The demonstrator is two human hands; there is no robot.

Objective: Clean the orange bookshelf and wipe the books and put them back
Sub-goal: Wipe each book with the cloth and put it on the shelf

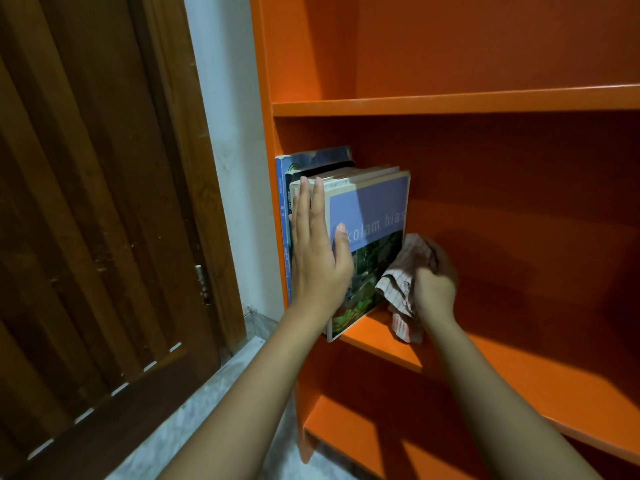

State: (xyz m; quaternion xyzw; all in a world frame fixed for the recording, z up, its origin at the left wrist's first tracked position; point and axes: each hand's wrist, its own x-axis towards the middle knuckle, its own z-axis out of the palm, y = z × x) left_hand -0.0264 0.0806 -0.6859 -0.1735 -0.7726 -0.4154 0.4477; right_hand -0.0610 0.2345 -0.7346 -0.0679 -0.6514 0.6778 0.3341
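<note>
Several books (370, 216) stand upright at the left end of the middle board of the orange bookshelf (485, 102). The outermost one has a lilac cover with a garden photo and leans slightly right. My left hand (317, 251) lies flat with straight fingers against the books' front edges, its thumb on the lilac cover. My right hand (434, 282) grips a bunched checked cloth (401, 282) on the board just right of the books, touching the lilac book's lower corner.
A dark wooden slatted door (97, 220) stands to the left, with a strip of white wall (235, 188) between it and the shelf. The shelf compartment above and the one below hold nothing. Pale marbled floor (194, 417) lies below.
</note>
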